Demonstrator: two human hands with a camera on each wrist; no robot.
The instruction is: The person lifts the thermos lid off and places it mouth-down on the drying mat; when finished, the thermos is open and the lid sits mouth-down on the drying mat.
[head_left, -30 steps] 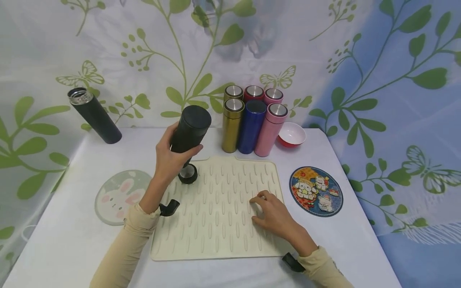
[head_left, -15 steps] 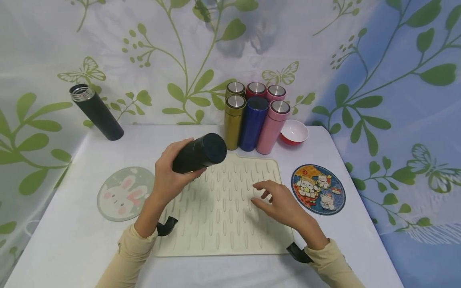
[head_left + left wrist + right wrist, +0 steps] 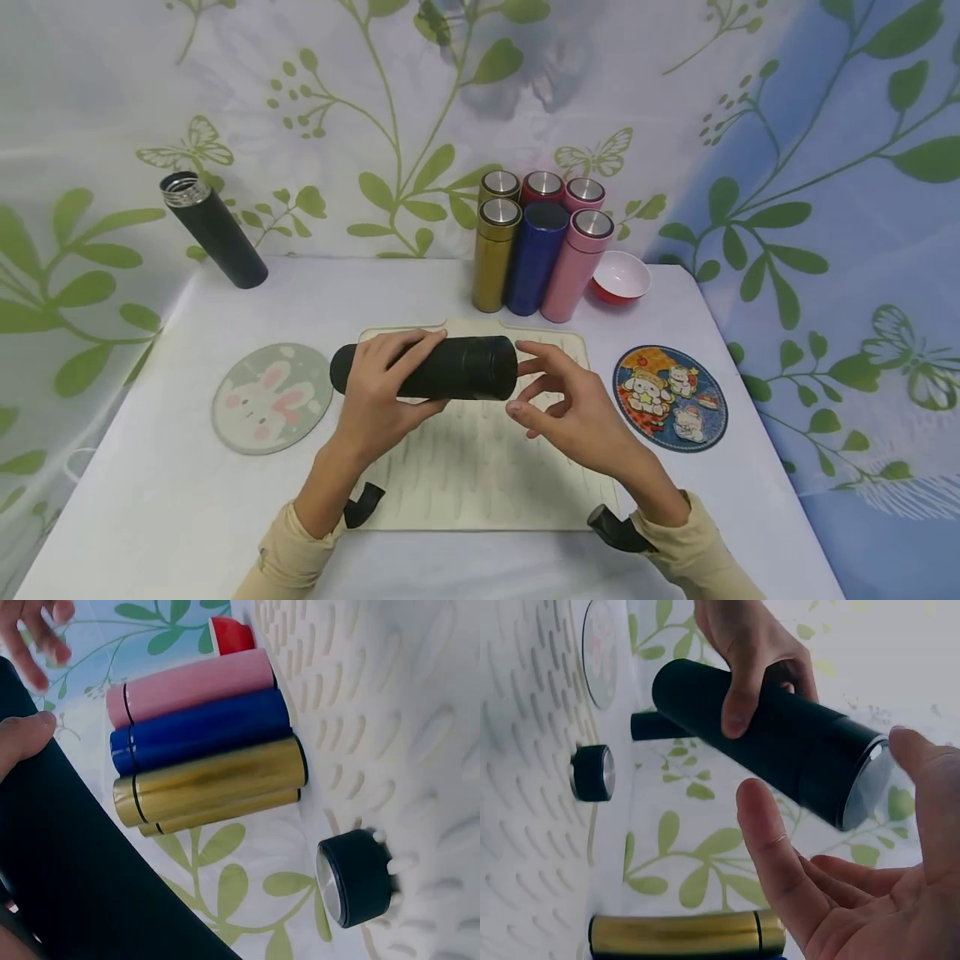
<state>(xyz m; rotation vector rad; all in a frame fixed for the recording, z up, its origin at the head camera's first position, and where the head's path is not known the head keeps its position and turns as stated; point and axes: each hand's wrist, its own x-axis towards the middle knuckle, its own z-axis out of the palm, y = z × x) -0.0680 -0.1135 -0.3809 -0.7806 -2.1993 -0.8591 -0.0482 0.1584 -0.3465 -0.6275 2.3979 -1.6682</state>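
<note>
My left hand [image 3: 378,400] grips a black thermos bottle [image 3: 457,368] round its body and holds it sideways above the cream mat [image 3: 480,492]. The silver-topped lid end faces my right hand [image 3: 581,412]. That hand is spread, its fingers and thumb around the lid end with no grip on it; whether a fingertip touches the rim I cannot tell. A loose black cap [image 3: 360,877] with a silver top sits on the mat's far part in the left wrist view. In the head view the bottle and left hand hide it.
Behind the mat stand several thermos bottles: gold [image 3: 493,258], blue [image 3: 536,258], pink [image 3: 576,267] and others. A red bowl [image 3: 621,279] is beside them. An uncapped black bottle [image 3: 221,237] stands back left. Round mats lie left [image 3: 262,400] and right [image 3: 667,400].
The bottle has tipped from upright to sideways in my left hand and come lower and nearer, its lid end turning right. My right hand has opened wider and now meets that end.
</note>
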